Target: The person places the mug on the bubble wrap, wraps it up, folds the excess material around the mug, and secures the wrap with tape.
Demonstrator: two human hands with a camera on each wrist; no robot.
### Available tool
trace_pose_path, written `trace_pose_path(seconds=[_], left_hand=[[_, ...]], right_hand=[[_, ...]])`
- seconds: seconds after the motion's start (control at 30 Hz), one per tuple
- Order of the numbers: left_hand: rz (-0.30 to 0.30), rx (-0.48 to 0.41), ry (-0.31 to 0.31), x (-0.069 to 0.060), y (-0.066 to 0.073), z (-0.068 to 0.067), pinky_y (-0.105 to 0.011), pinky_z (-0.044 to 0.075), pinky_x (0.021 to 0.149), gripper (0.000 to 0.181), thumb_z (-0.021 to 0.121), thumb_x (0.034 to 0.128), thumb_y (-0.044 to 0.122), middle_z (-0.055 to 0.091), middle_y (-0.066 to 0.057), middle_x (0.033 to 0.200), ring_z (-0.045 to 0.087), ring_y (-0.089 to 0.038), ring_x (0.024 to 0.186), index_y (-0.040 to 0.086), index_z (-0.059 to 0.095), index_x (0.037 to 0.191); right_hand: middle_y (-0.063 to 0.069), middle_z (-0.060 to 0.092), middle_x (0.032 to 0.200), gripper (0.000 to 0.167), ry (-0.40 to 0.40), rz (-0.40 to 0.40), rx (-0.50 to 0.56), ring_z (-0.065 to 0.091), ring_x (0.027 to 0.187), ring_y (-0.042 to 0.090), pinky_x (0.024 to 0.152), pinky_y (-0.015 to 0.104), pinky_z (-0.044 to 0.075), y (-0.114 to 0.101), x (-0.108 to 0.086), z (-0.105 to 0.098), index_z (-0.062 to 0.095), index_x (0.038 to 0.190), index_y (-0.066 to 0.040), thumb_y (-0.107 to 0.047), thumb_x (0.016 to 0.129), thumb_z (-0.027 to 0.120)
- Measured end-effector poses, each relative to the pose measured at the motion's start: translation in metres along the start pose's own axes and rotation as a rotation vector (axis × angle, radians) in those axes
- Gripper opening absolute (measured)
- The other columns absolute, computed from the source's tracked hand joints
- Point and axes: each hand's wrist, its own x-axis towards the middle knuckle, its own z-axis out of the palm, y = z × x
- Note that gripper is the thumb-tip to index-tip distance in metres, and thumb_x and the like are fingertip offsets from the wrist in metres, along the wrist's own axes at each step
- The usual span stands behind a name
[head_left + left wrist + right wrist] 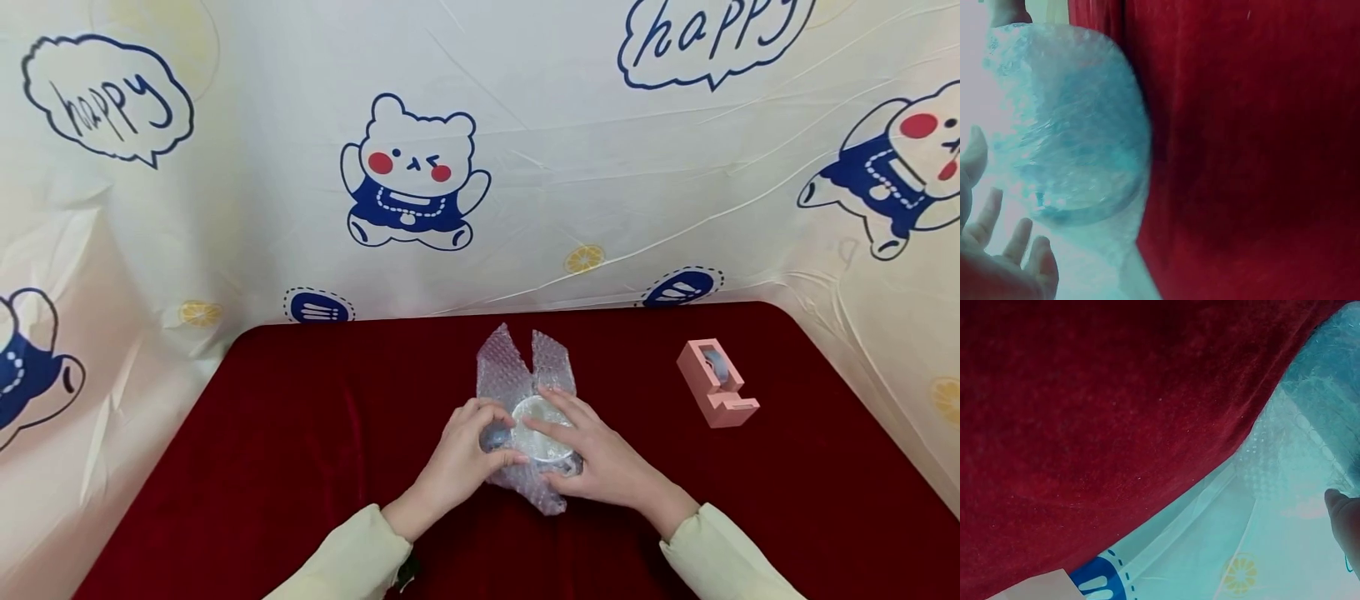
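Observation:
A round, white-rimmed object (542,450) sits in bubble wrap (501,372) near the middle of the table; its exact kind is hidden by the wrap and fingers. My left hand (459,454) curls its fingers and thumb about the wrapped left side. From the right, my right hand (611,454) holds the object, forefinger across its top and thumb at the near side. Two strips of wrap stick out toward the back. The left wrist view shows the rounded bubble wrap (1079,119) close up, bluish. One finger (1345,519) shows beside the wrap in the right wrist view.
A pink tape dispenser (712,396) with a roll of tape (716,364) stands to the right on the table, which has a dark red cloth (300,450). A printed white curtain (540,183) hangs behind and along the sides. Something small and dark (406,573) shows beside the left sleeve.

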Motion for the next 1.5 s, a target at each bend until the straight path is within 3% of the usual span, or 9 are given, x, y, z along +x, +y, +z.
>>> trace_pose_path(seconds=[0.1, 0.23, 0.37, 0.63, 0.8, 0.87, 1.03, 1.23, 1.5], left_hand=[[-0.058, -0.105, -0.056, 0.0, -0.003, 0.001, -0.054, 0.039, 0.103, 0.053, 0.07, 0.083, 0.034, 0.05, -0.01, 0.134, 0.042, -0.033, 0.129, 0.01, 0.053, 0.127], [-0.108, -0.142, -0.078, 0.0, -0.002, 0.004, -0.055, 0.038, 0.101, 0.064, 0.069, 0.0863, 0.036, 0.048, -0.011, 0.136, 0.04, -0.033, 0.128, 0.009, 0.043, 0.138], [-0.159, -0.141, -0.077, 0.003, 0.002, 0.006, -0.055, 0.037, 0.099, 0.067, 0.069, 0.0864, 0.036, 0.046, -0.01, 0.136, 0.038, -0.031, 0.126, 0.008, 0.04, 0.14], [-0.197, -0.171, -0.048, 0.005, 0.007, 0.01, -0.057, 0.033, 0.101, 0.065, 0.071, 0.0841, 0.032, 0.043, -0.01, 0.14, 0.033, -0.031, 0.13, 0.009, 0.044, 0.139], [-0.2, -0.169, -0.051, 0.006, 0.006, 0.01, -0.059, 0.034, 0.101, 0.064, 0.072, 0.0835, 0.033, 0.041, -0.011, 0.141, 0.032, -0.032, 0.13, 0.008, 0.046, 0.137], [-0.201, -0.156, -0.052, 0.007, 0.007, 0.009, -0.058, 0.035, 0.1, 0.064, 0.072, 0.083, 0.032, 0.041, -0.012, 0.14, 0.033, -0.032, 0.129, 0.007, 0.046, 0.136], [-0.209, -0.127, -0.044, 0.008, 0.011, 0.007, -0.054, 0.037, 0.099, 0.061, 0.073, 0.0811, 0.03, 0.045, -0.011, 0.137, 0.037, -0.03, 0.126, 0.007, 0.049, 0.133], [-0.211, -0.108, -0.038, 0.01, 0.012, 0.006, -0.05, 0.037, 0.097, 0.058, 0.074, 0.0799, 0.029, 0.048, -0.011, 0.132, 0.04, -0.029, 0.121, 0.007, 0.052, 0.129], [-0.242, -0.164, -0.004, 0.01, 0.014, 0.011, -0.05, 0.033, 0.095, 0.05, 0.072, 0.0794, 0.023, 0.049, -0.011, 0.128, 0.039, -0.027, 0.117, 0.008, 0.051, 0.123]], right_hand=[[0.008, 0.029, 0.157, 0.072, 0.01, 0.001, -0.004, 0.027, 0.142, 0.035, 0.098, 0.057, 0.045, 0.0, 0.0, 0.001, 0.045, 0.143, -0.021, -0.034, 0.078, 0.074], [0.007, 0.03, 0.156, 0.085, 0.036, 0.021, 0.029, 0.029, 0.142, 0.032, 0.1, 0.053, 0.045, 0.0, 0.0, 0.002, 0.034, 0.147, -0.014, -0.032, 0.075, 0.076], [0.008, 0.029, 0.155, 0.094, 0.054, 0.04, 0.066, 0.03, 0.141, 0.03, 0.098, 0.051, 0.047, 0.0, -0.001, 0.002, 0.024, 0.148, -0.01, -0.028, 0.073, 0.078], [0.011, 0.013, 0.161, 0.068, 0.032, 0.022, 0.081, 0.025, 0.143, 0.035, 0.101, 0.054, 0.044, 0.0, -0.004, 0.001, 0.038, 0.127, -0.008, -0.027, 0.075, 0.077], [0.017, 0.003, 0.161, 0.088, 0.014, 0.056, 0.116, 0.021, 0.143, 0.042, 0.101, 0.058, 0.041, 0.002, -0.005, 0.001, 0.025, 0.144, -0.002, -0.033, 0.078, 0.076], [0.019, 0.0, 0.161, 0.086, 0.014, 0.069, 0.13, 0.02, 0.143, 0.044, 0.101, 0.059, 0.04, 0.002, -0.005, 0.002, 0.028, 0.143, -0.001, -0.033, 0.079, 0.075], [0.02, -0.004, 0.16, 0.055, 0.053, 0.061, 0.152, 0.016, 0.142, 0.05, 0.099, 0.065, 0.038, 0.005, -0.008, 0.004, 0.051, 0.121, -0.007, -0.032, 0.078, 0.075], [0.021, 0.011, 0.157, 0.055, 0.063, 0.074, 0.194, 0.021, 0.14, 0.047, 0.096, 0.068, 0.038, 0.006, -0.011, 0.003, 0.055, 0.121, -0.012, -0.031, 0.075, 0.077], [0.014, 0.014, 0.16, 0.056, -0.075, 0.086, 0.255, 0.027, 0.141, 0.04, 0.1, 0.054, 0.042, 0.007, -0.012, -0.012, 0.05, 0.13, -0.019, -0.029, 0.081, 0.074]])
